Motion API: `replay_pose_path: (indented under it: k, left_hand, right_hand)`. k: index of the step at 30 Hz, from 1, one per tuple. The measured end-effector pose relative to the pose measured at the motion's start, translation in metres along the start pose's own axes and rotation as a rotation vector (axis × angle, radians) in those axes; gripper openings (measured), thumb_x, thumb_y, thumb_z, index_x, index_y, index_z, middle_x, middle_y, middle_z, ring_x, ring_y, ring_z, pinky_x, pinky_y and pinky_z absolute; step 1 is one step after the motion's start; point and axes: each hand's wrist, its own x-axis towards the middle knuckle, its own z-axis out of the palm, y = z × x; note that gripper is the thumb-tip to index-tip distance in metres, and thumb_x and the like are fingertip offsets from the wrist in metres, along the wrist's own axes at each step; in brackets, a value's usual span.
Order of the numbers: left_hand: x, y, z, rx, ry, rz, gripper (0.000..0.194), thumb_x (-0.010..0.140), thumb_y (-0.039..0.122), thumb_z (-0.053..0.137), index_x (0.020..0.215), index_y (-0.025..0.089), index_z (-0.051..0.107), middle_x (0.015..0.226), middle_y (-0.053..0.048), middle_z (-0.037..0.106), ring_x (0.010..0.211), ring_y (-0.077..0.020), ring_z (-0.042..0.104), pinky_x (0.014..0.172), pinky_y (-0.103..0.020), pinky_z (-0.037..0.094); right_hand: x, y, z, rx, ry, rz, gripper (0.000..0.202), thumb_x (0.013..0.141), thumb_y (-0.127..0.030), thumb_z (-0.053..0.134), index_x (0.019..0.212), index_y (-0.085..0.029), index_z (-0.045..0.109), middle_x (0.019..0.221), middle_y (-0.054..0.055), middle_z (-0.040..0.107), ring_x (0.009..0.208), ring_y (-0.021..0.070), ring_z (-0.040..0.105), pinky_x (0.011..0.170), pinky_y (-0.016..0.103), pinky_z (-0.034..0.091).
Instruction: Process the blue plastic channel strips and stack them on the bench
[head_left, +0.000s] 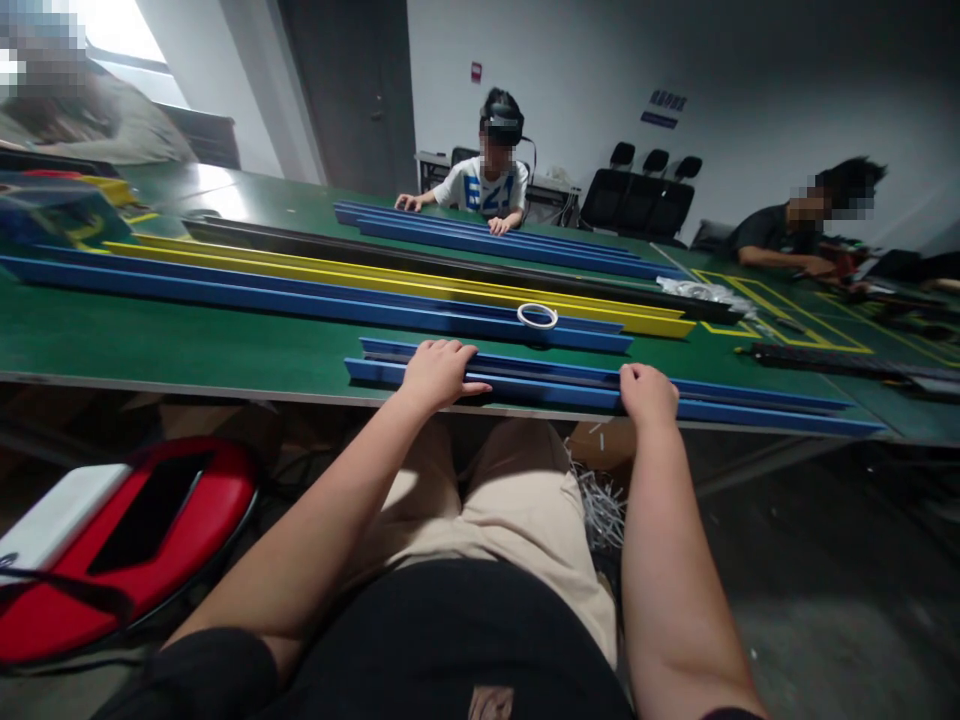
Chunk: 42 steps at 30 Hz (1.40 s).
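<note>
Head view, blue channel [551,390], long axis along table edge [187,388], left hand [439,372] and right hand [650,394] gripping it

This looks like a workshop: a green worktable [247,350] runs beneath the gripped blue rail [555,394], with a yellow rail [375,284], a black rail [375,254] and a co-worker [486,188] beyond the grip.

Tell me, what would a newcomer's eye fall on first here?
Probably the long blue channel along the near edge of the green table, with the left hand near its left end and the right hand near its middle. Beyond it, a bright yellow channel stretches across the table. At the picture's lower left, a round red seat stands out.
</note>
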Motion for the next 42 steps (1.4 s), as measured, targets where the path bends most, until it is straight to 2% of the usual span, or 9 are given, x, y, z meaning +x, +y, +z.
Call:
replay_pose_path:
  k: [4, 7, 12, 17, 24, 29, 33, 37, 42]
  left_hand:
    - [-0.002, 0.005, 0.006, 0.005, 0.057, 0.024, 0.07, 0.083, 0.073, 0.06, 0.131, 0.022, 0.06, 0.12, -0.014, 0.068, 0.115, -0.0324, 0.06, 0.098, -0.042, 0.038]
    - [-0.002, 0.007, 0.005, -0.001, 0.056, 0.022, 0.069, 0.083, 0.072, 0.061, 0.131, 0.022, 0.06, 0.119, -0.014, 0.068, 0.114, -0.0324, 0.06, 0.099, -0.042, 0.038]
    - [-0.004, 0.003, 0.003, -0.056, 0.068, 0.046, 0.069, 0.083, 0.068, 0.064, 0.136, 0.024, 0.057, 0.127, -0.012, 0.066, 0.119, -0.0315, 0.059, 0.104, -0.043, 0.038]
    - [-0.011, -0.011, -0.002, -0.173, 0.081, 0.163, 0.061, 0.088, 0.057, 0.065, 0.138, 0.026, 0.056, 0.138, -0.009, 0.062, 0.125, -0.027, 0.057, 0.107, -0.038, 0.04]
    - [-0.019, -0.045, -0.009, -0.157, -0.003, -0.043, 0.069, 0.08, 0.065, 0.07, 0.136, 0.025, 0.06, 0.132, -0.009, 0.065, 0.12, -0.0305, 0.06, 0.102, -0.04, 0.044]
    - [-0.009, -0.037, 0.007, -0.318, 0.023, -0.003, 0.068, 0.081, 0.062, 0.07, 0.138, 0.025, 0.059, 0.131, -0.007, 0.064, 0.115, -0.0253, 0.063, 0.097, -0.032, 0.048]
    - [0.001, -0.014, 0.018, -0.37, 0.081, 0.001, 0.067, 0.08, 0.063, 0.071, 0.135, 0.025, 0.062, 0.127, -0.007, 0.064, 0.115, -0.0257, 0.063, 0.1, -0.033, 0.048]
    - [0.009, 0.005, 0.027, -0.451, 0.137, 0.038, 0.067, 0.079, 0.063, 0.072, 0.133, 0.024, 0.063, 0.124, -0.008, 0.065, 0.116, -0.0261, 0.062, 0.103, -0.035, 0.047]
    - [0.013, -0.003, 0.036, -0.539, 0.139, 0.107, 0.069, 0.079, 0.06, 0.074, 0.136, 0.022, 0.06, 0.128, -0.01, 0.064, 0.12, -0.0268, 0.061, 0.106, -0.038, 0.047]
  right_hand:
    - [-0.017, -0.051, 0.002, -0.031, 0.025, 0.043, 0.04, 0.094, -0.032, 0.04, 0.102, -0.019, 0.077, 0.112, 0.016, 0.072, 0.108, 0.0286, 0.06, 0.099, 0.045, 0.037]
    - [-0.037, -0.097, 0.004, 0.069, -0.023, -0.14, 0.043, 0.099, -0.034, 0.035, 0.099, -0.024, 0.077, 0.111, 0.01, 0.073, 0.108, 0.0255, 0.06, 0.108, 0.049, 0.03]
    - [-0.058, -0.14, 0.008, 0.062, 0.065, -0.253, 0.052, 0.104, -0.046, 0.029, 0.103, -0.02, 0.075, 0.107, 0.012, 0.072, 0.103, 0.0251, 0.059, 0.1, 0.041, 0.034]
    - [-0.053, -0.122, 0.014, 0.028, 0.168, -0.234, 0.05, 0.103, -0.038, 0.031, 0.092, -0.018, 0.075, 0.101, 0.011, 0.073, 0.096, 0.0237, 0.059, 0.092, 0.037, 0.033]
    - [-0.016, -0.035, 0.021, 0.016, 0.22, -0.217, 0.044, 0.098, -0.034, 0.038, 0.094, -0.019, 0.078, 0.098, 0.011, 0.075, 0.09, 0.0232, 0.059, 0.088, 0.037, 0.032]
    - [0.002, 0.004, 0.016, 0.003, 0.172, -0.142, 0.044, 0.096, -0.036, 0.038, 0.097, -0.02, 0.079, 0.103, 0.012, 0.075, 0.093, 0.0244, 0.059, 0.089, 0.039, 0.033]
    - [-0.004, -0.014, 0.012, 0.049, 0.156, -0.043, 0.046, 0.098, -0.039, 0.037, 0.095, -0.02, 0.078, 0.108, 0.013, 0.074, 0.096, 0.0258, 0.059, 0.094, 0.045, 0.032]
    - [-0.025, -0.058, 0.02, 0.139, 0.195, -0.114, 0.044, 0.1, -0.042, 0.037, 0.096, -0.023, 0.076, 0.112, 0.01, 0.074, 0.104, 0.0263, 0.057, 0.102, 0.052, 0.027]
    - [-0.04, -0.085, 0.038, 0.19, 0.371, -0.158, 0.042, 0.1, -0.035, 0.036, 0.096, -0.021, 0.075, 0.106, 0.009, 0.075, 0.108, 0.0252, 0.058, 0.103, 0.047, 0.026]
